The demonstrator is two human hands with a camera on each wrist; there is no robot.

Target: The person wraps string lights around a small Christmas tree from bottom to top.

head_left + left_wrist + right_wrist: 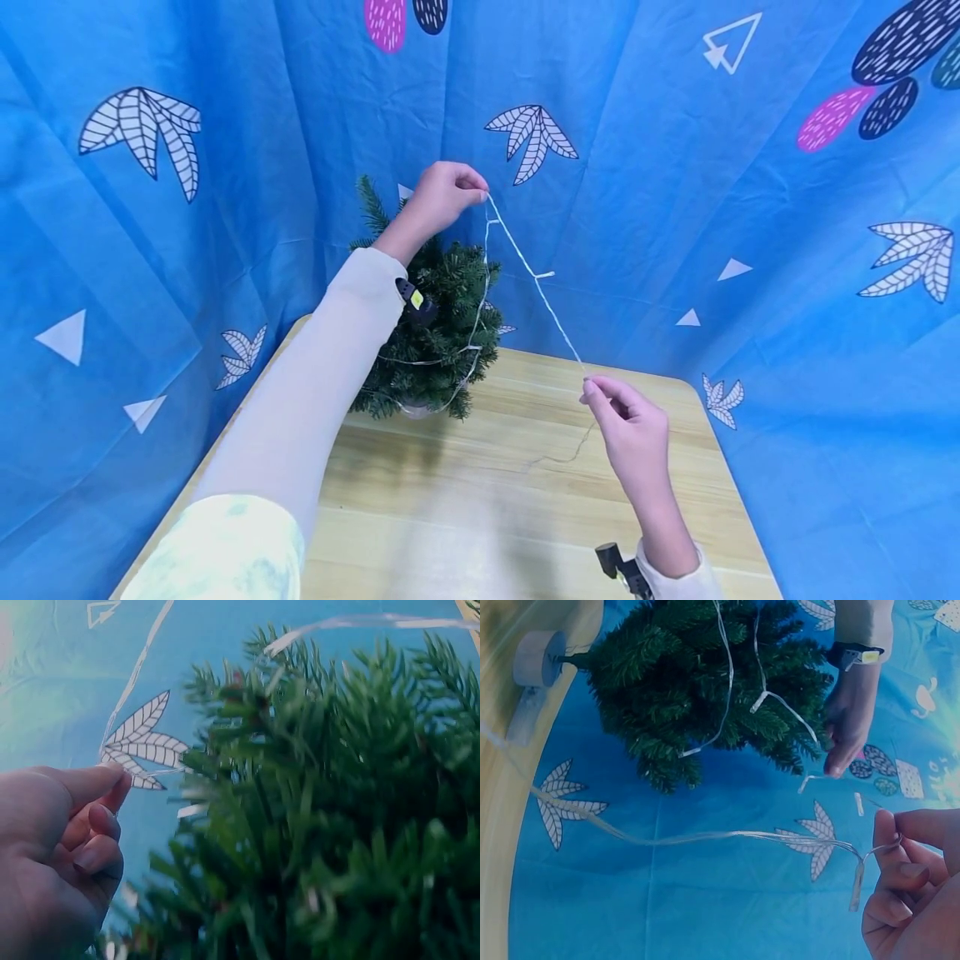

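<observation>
A string of fairy lights (557,319) runs taut between the two hands, small clear bulbs branching off its thin wire. The left hand (444,193) pinches it high, beside the top of a small green Christmas tree (450,287). Lower down and to the right, the right hand (630,425) pinches the same string between thumb and forefinger. More of the wire drapes across the tree's branches, and a loose tail hangs below the right hand. In the right wrist view, one bulb (856,889) dangles close to the right fingertips.
The tree stands on a pale round base (536,660) at the left of a light wooden table (450,492). Blue patterned cloth (622,167) hangs behind the table and along both sides. Each wrist wears a small camera (408,293).
</observation>
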